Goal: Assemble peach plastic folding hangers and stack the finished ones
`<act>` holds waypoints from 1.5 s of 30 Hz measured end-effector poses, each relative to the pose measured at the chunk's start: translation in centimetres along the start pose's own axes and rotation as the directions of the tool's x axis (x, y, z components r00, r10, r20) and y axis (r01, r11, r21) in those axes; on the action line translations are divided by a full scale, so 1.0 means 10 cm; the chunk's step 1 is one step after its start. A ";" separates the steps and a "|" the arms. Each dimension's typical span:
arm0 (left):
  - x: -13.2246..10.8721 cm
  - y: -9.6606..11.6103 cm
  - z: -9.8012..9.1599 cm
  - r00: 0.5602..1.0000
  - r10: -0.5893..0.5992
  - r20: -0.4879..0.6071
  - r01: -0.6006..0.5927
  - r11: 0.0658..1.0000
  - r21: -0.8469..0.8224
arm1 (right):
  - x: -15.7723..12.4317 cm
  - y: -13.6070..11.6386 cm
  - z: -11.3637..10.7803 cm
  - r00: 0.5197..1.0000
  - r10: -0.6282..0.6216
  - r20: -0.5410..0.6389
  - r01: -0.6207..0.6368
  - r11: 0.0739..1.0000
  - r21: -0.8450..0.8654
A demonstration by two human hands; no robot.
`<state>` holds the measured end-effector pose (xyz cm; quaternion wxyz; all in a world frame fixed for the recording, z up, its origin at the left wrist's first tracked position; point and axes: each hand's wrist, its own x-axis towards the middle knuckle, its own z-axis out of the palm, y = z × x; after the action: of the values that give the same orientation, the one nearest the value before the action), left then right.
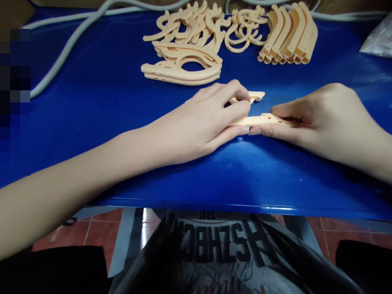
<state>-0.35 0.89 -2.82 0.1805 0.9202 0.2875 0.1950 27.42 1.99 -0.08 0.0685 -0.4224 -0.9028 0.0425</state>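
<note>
Left hand point(211, 116) and right hand point(324, 118) pinch one beige bar point(259, 120); uneven pressure might make it slip and knock the piece point(257, 96) just beyond the bar.

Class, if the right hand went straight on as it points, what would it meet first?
Probably the left hand, at its thumb, which seems to nearly touch the right thumb; depth leaves any gap unclear.

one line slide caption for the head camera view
Left hand and right hand grip a beige plastic hanger part at a blue table, with hooks and a row of curved pieces behind.
</note>
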 end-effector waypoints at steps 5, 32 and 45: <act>-0.01 0.02 -0.01 1.000 -0.007 0.010 0.007 1.000 0.008 | 0.00 0.00 0.00 1.000 0.015 0.027 -0.014 1.000 -0.008; -0.03 0.05 0.01 0.999 0.033 0.040 -0.038 0.991 0.131 | 0.01 0.02 -0.08 0.988 -0.001 0.157 0.005 1.000 -0.028; -0.02 0.07 0.00 0.996 0.068 0.053 -0.076 0.982 0.171 | 0.00 0.00 -0.10 0.976 0.032 0.217 -0.022 0.999 -0.050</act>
<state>-0.20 0.23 -2.56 0.0997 0.9465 0.2655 0.1539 27.55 1.97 0.87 -0.0412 -0.4288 -0.8999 0.0679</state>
